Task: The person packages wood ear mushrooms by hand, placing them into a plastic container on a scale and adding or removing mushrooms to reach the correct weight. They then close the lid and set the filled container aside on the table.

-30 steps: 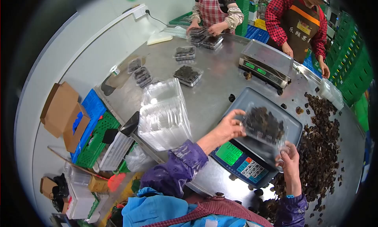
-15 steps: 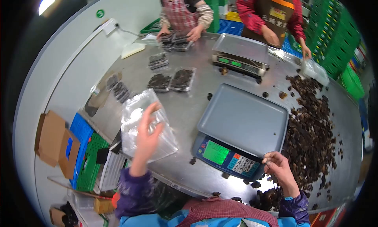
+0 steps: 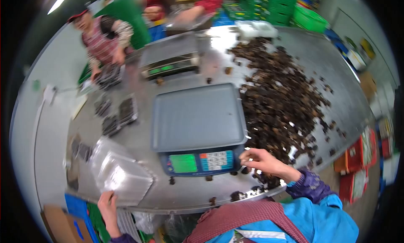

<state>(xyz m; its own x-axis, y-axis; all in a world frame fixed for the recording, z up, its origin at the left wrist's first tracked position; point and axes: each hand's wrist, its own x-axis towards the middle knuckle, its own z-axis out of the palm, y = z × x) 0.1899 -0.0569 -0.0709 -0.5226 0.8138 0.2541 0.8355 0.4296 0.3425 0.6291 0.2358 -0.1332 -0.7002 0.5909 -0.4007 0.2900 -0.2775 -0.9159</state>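
My left hand [image 3: 108, 209] is at the near left edge of a stack of clear plastic trays [image 3: 126, 175], its fingers bent together at the rim. Those trays lie on the metal table, left of a digital scale [image 3: 200, 118] with a bare grey pan and a lit green display. Beside the scale's front right corner is my right hand [image 3: 265, 163], thumb and fingers drawn together in a pinch. Whatever may be between its fingertips is too small to make out. A wide heap of dark brown, mushroom-like pieces [image 3: 282, 104] spreads right of the scale.
A second scale [image 3: 170, 57] stands farther back. Filled clear packs [image 3: 126, 110] lie at left. One co-worker [image 3: 103, 45] handles packs; another's hands [image 3: 189, 15] hold a clear container. Red crates [image 3: 362, 150] stand off the table's right side. Loose pieces [image 3: 237, 195] dot the near edge.
The camera view has swung right. My left hand has moved from above the tray stack to its near edge. My right hand stays by the scale's corner. The far co-worker now holds a container over the back scale.
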